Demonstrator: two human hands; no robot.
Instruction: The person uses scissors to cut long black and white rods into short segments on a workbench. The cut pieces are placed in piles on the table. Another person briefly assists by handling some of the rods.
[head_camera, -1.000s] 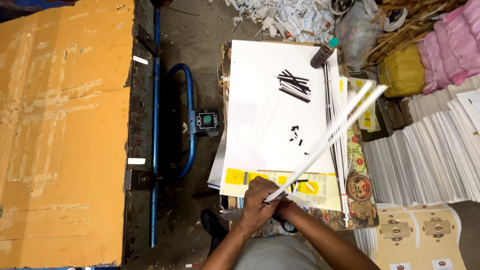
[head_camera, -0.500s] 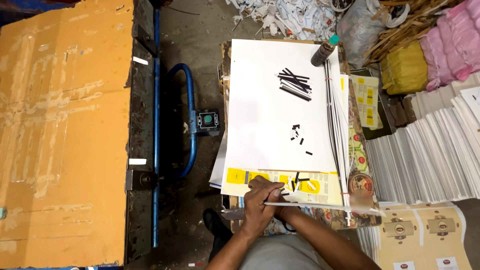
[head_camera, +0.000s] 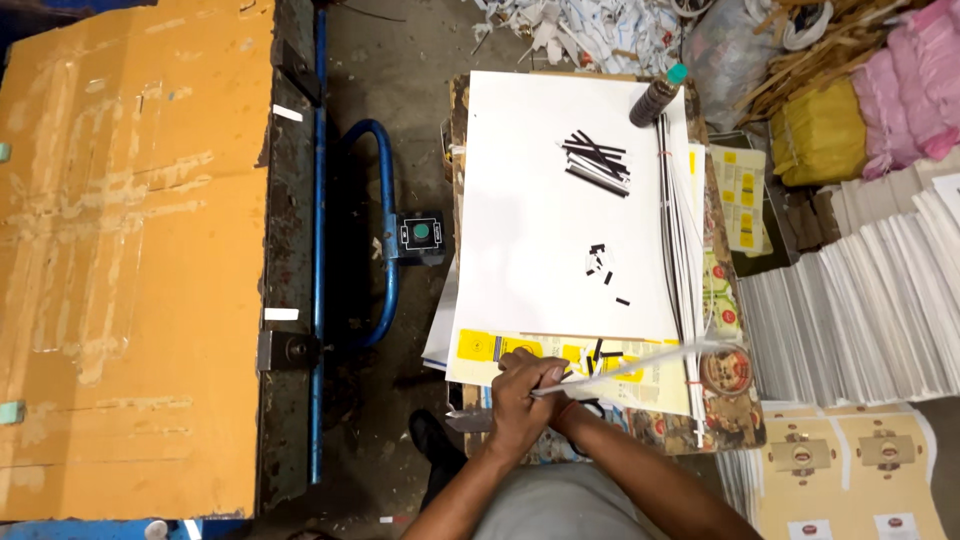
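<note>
surface: worktable (head_camera: 458, 110) | on it: white sheet (head_camera: 540, 210), printed yellow sheets (head_camera: 480, 350), dark bottle (head_camera: 655, 98)

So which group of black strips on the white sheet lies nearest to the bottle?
The pile of long black strips, just beside the bottle. The short black bits lie farther down the white sheet, toward the hands.

Thin white strip (head_camera: 640, 360) — long, nearly level — over yellow-printed sheet (head_camera: 520, 350).

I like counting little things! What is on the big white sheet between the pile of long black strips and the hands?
In the head view, a few small black bits lie scattered there on the bare white sheet.
</note>
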